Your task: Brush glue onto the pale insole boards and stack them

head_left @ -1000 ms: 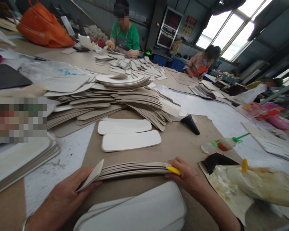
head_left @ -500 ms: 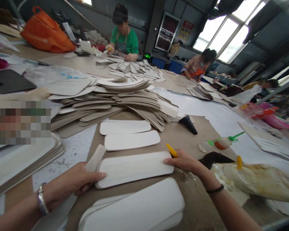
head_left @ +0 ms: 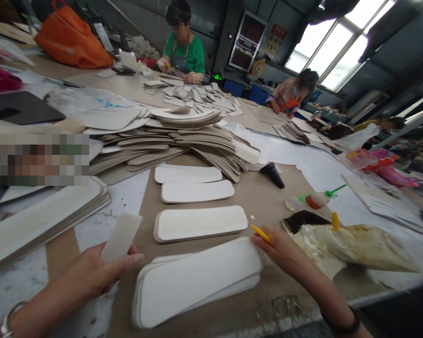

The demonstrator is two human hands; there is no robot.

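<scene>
Pale strip (head_left: 121,237): clamped at the lower end in the left hand (head_left: 100,277), thumb extended, fingers partly curled; left of the middle panel stack (head_left: 202,221); long axis slanting up and right, free end pointing away from the body, presumably to leave the broad face unobstructed. Yellow tool (head_left: 261,233): gripped in the right hand (head_left: 278,249), fingers mostly closed; tip pointing left and slightly away, probably to leave the fingertips usable. Just beside those fingertips, contact unclear: near panel stack (head_left: 200,277), edges staggered, long axis crosswise with right end farther away. Beyond, on brown board (head_left: 264,204): middle panel stack, more nearly crosswise, then two farther panel sets (head_left: 197,191), apparently laid in sequence for separate access. Near the right forearm: paste-smeared bag (head_left: 377,246), likely placed for easy reach. Farther out: large panel pile (head_left: 204,141).
</scene>
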